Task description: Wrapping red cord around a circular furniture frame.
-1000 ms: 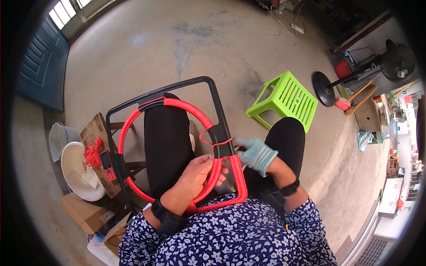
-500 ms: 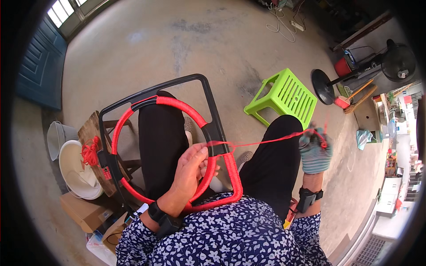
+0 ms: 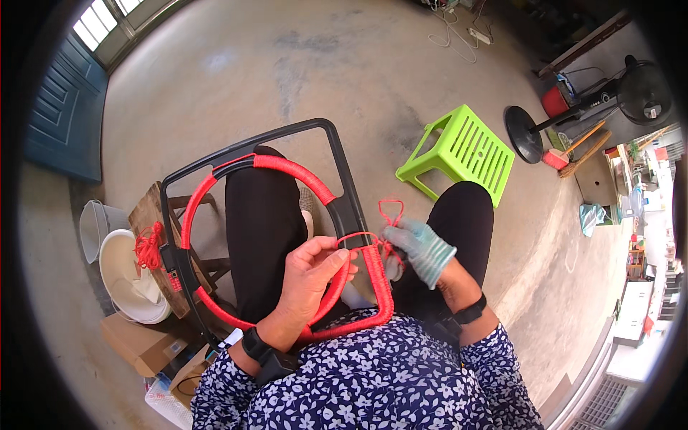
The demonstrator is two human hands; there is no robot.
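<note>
Across my lap lies a black frame (image 3: 347, 211) with a round ring, much of it wound tightly in red cord. My left hand (image 3: 307, 276), bare, is closed in a pinch on the red cord (image 3: 358, 234) beside the ring's right side, where the side bar's wrapping ends. Just right of that bar is my right hand (image 3: 421, 251) in a striped, greyish-green glove, somewhat blurred. Its fingers are closed around a small bunch of the same cord, and a loop of it sticks up above them. The exact finger grip is partly hidden.
A red cord bundle (image 3: 150, 247) lies on a wooden stool (image 3: 147, 208) at left, near white buckets (image 3: 118, 261) and cardboard boxes (image 3: 140, 344). Ahead right stand a green plastic stool (image 3: 469, 154) and a black fan (image 3: 527, 132). A broom (image 3: 584, 154) lies beyond.
My right hand has come in from the far right to beside the frame, bringing its cord bunch along. The stretched cord between my hands is now short. My left hand stays at the ring.
</note>
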